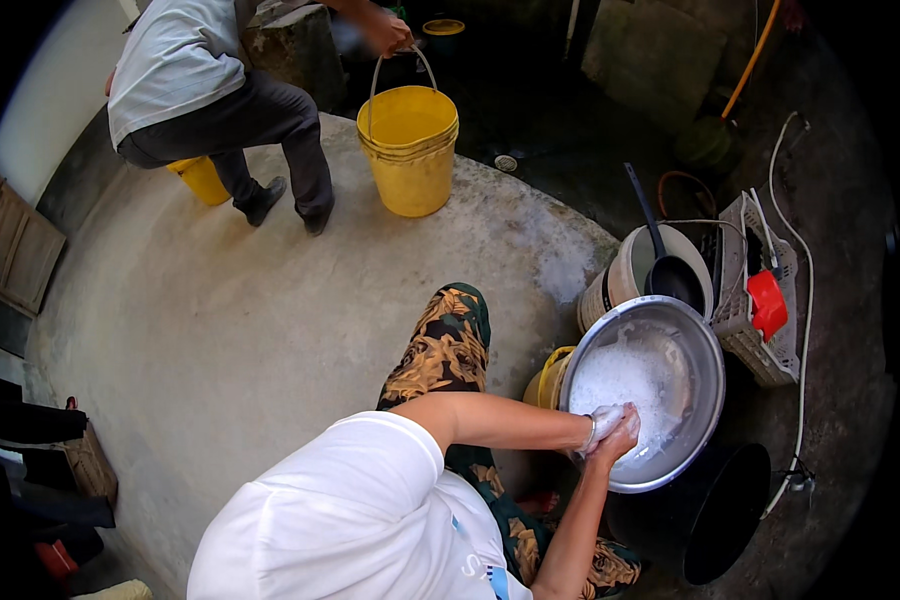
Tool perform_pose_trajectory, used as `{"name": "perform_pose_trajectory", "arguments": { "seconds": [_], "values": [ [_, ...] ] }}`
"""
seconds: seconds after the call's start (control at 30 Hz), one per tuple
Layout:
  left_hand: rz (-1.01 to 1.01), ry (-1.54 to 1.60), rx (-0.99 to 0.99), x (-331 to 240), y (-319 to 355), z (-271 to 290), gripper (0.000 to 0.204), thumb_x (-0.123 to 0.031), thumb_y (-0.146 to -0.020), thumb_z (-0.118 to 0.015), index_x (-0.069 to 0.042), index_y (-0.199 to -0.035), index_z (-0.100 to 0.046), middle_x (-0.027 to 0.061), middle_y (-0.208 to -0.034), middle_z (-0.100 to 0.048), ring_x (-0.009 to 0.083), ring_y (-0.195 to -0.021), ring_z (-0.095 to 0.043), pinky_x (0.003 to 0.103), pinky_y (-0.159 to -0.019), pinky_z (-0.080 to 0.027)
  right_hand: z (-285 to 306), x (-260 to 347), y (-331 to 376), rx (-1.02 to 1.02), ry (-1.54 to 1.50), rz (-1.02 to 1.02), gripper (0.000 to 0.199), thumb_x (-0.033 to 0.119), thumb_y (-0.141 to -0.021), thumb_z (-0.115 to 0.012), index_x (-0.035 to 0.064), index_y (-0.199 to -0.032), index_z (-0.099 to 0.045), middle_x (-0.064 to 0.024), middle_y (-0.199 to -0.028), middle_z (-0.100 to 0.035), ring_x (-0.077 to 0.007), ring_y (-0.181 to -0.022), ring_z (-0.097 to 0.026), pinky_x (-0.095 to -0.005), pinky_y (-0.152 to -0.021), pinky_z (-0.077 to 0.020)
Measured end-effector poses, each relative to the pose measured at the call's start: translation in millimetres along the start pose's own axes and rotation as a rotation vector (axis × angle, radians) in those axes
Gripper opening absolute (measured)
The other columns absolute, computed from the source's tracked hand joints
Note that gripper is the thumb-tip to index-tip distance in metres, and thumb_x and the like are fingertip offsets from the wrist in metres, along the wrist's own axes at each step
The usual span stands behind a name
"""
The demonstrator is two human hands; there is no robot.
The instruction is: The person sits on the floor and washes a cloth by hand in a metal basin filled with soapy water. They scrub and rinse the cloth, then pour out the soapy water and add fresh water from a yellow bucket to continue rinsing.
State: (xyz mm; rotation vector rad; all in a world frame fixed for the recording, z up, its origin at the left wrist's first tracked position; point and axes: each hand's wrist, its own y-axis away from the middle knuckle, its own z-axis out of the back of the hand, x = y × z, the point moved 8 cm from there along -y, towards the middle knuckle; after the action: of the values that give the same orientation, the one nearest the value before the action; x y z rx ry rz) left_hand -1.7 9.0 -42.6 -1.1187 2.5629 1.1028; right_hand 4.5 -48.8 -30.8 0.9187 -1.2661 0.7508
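Both of my hands are pressed together over the near left rim of a metal basin [708,430], wet and whitened with suds. My left hand [602,424], with a band at the wrist, is closed against the other hand. My right hand [622,432] is curled around it. If anything is between the fingers, it is hidden by the hands and foam. White foam [620,380] and cloudy water cover much of the basin's bottom.
Beyond the basin stand a pale bucket [625,270] with a dark long-handled ladle [660,240], and a plastic crate [785,345] holding a red item [767,305]. A hose [808,300] runs along the right. Another person [185,75] grips a yellow bucket [410,170] on the concrete floor [220,320].
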Motion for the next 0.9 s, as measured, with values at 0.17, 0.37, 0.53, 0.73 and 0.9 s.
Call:
{"name": "perform_pose_trajectory", "arguments": {
  "seconds": [0.17, 0.37, 0.53, 0.73, 0.9],
  "values": [
    [0.042, -0.052, -0.046, 20, -26, 21, 0.030, -0.032, -0.083, -0.041, -0.008, -0.089, -0.058, 0.0100, -0.092, -0.057, 0.0199, -0.083, -0.053, 0.032, -0.076, -0.041, -11, 12, 24, -0.025, -0.061, -0.047, 0.035, 0.017, -0.087, -0.043, -0.0014, -0.116, -0.045, -0.0131, -0.110, -0.051, -0.0212, -0.097, -0.050, -0.0294, -0.083, -0.0395],
    [-0.122, 0.168, 0.323, 6, -50, 7, 0.019, -0.025, -0.083, -0.042, -0.009, -0.088, -0.053, 0.0068, -0.088, -0.056, 0.0174, -0.080, -0.052, 0.029, -0.074, -0.040, -21, 43, 22, 0.056, -0.009, 0.187, 0.035, 0.015, -0.088, -0.042, -0.0008, -0.119, -0.043, -0.0117, -0.109, -0.051, -0.0200, -0.097, -0.049, -0.0288, -0.083, -0.0396],
    [-0.129, 0.294, 0.215, -19, -13, -17, 0.017, -0.023, -0.086, -0.042, -0.009, -0.085, -0.050, 0.0007, -0.078, -0.051, 0.0113, -0.074, -0.049, 0.026, -0.069, -0.041, -15, 55, 4, -0.002, -0.131, 0.000, 0.035, 0.017, -0.089, -0.043, 0.0009, -0.119, -0.043, -0.0121, -0.114, -0.049, -0.0196, -0.101, -0.047, -0.0282, -0.083, -0.0397],
    [-0.215, 0.175, 0.137, -47, -13, -11, 0.017, -0.022, -0.087, -0.042, -0.007, -0.088, -0.051, 0.0002, -0.075, -0.051, 0.0101, -0.073, -0.048, 0.025, -0.066, -0.042, -30, 59, 23, 0.067, -0.019, 0.181, 0.032, 0.017, -0.088, -0.045, 0.0004, -0.115, -0.043, -0.0134, -0.107, -0.052, -0.0198, -0.095, -0.051, -0.0292, -0.082, -0.0408],
    [-0.459, -0.702, -0.057, -58, 3, -9, 0.039, -0.035, -0.085, -0.039, -0.002, -0.076, -0.056, 0.0156, -0.070, -0.056, 0.0202, -0.068, -0.054, 0.034, -0.064, -0.041, -10, 54, -1, -0.066, 0.057, 0.170, 0.020, 0.016, -0.086, -0.048, -0.0021, -0.094, -0.050, -0.0098, -0.086, -0.056, -0.0169, -0.076, -0.053, -0.0285, -0.069, -0.0444]
  ]
}}
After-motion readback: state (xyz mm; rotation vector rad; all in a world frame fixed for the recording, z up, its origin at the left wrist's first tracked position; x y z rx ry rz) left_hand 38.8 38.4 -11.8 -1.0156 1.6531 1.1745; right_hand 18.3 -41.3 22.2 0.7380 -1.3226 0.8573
